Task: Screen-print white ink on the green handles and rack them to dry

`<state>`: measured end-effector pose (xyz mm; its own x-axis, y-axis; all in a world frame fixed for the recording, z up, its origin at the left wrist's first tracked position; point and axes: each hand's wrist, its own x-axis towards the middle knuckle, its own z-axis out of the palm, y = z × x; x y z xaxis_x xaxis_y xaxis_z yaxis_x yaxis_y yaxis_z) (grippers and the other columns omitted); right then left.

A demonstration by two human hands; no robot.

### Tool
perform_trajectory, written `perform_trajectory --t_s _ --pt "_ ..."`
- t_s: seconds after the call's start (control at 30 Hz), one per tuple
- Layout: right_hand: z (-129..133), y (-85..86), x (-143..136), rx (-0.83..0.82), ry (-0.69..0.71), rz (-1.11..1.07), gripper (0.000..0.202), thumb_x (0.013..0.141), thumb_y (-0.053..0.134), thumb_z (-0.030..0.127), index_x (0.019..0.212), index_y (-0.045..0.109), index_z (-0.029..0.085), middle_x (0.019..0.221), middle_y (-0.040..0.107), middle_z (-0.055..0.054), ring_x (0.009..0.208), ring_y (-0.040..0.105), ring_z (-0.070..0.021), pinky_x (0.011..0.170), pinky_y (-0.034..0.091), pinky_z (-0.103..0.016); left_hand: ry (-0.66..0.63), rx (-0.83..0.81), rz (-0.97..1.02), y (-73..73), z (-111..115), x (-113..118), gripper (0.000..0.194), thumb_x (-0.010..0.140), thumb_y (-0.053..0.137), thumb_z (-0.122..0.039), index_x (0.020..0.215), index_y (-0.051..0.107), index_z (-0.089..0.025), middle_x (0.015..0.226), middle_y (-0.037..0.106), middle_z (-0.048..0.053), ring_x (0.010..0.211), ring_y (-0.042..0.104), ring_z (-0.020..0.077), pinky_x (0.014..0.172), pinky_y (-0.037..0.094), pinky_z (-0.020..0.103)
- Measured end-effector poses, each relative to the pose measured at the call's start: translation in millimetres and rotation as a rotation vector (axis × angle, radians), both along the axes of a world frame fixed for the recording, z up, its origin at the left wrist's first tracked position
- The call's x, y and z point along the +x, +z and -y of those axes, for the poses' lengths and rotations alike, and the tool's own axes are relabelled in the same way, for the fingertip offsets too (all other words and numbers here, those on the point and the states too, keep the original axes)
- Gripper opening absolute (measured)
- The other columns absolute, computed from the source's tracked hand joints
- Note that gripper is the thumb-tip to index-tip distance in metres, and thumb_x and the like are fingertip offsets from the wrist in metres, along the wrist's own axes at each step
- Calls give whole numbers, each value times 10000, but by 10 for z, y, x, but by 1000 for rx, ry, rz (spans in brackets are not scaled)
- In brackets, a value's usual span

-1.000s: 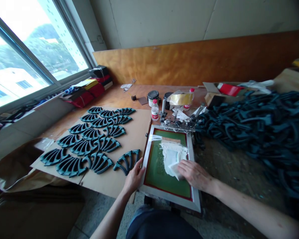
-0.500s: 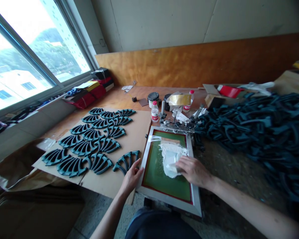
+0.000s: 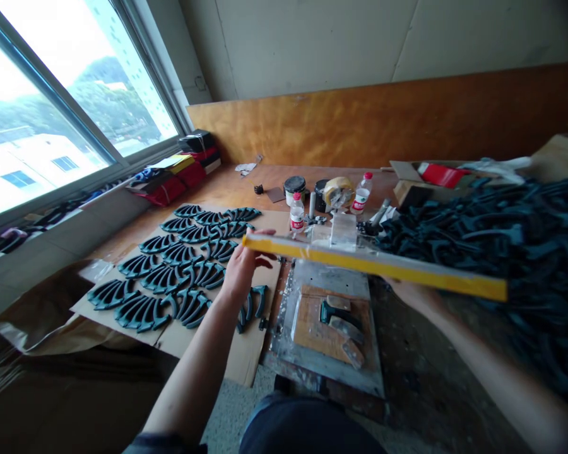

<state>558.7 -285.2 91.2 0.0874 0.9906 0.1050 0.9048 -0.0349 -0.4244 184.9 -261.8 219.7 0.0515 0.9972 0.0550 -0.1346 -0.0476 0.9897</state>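
The framed screen (image 3: pixel 373 261) is tilted up, its yellow front edge facing me. My left hand (image 3: pixel 247 261) grips its left corner, fingers on both sides of the edge. My right hand (image 3: pixel 400 289) is mostly hidden behind the frame's right part; what its fingers do is not visible. Below the frame, a flat metal plate (image 3: pixel 284 337) carries a wooden board (image 3: pixel 307 325). One dark green curved piece (image 3: pixel 329 312) lies on the board among small brown blocks. A translucent white sheet (image 3: pixel 343 231) shows behind the raised frame.
Rows of dark green ribbed pieces (image 3: pixel 142 312) lie on cardboard (image 3: pixel 243 362) at the left. A large heap of similar parts (image 3: pixel 539 233) fills the right. Behind stand two red-capped bottles (image 3: pixel 296 214), jars (image 3: pixel 294 187) and a tape roll (image 3: pixel 337 192).
The screen frame, flat before, has been raised, uncovering the plate and board. My left hand has moved up and forward and taken its corner. My right hand has moved up behind the frame.
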Motion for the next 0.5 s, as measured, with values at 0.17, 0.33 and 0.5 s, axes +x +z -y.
perform_trajectory --t_s 0.17,0.33,0.5 --pt "516 -724 -521 -15 238 37 291 868 514 464 756 568 201 850 638 -82 844 612 -238 753 456 -338 80 95 7 175 -299 245 557 849 412 -672 869 615 -154 753 689 49 695 637 139 563 477 206" --pt "654 -779 -847 0 156 68 199 935 429 311 766 472 213 686 607 -47 649 620 -208 579 414 -294 -80 -268 -88 -546 311 399 651 774 482 -719 974 633 -118 805 720 106 641 649 156 528 474 230" --pt "915 -486 -1391 307 229 35 255 981 375 383 826 482 211 730 596 -59 705 612 -220 637 463 -325 -341 -615 -33 -1394 1104 721 696 737 526 -725 1081 640 -131 1101 684 171 873 682 248 537 505 256"
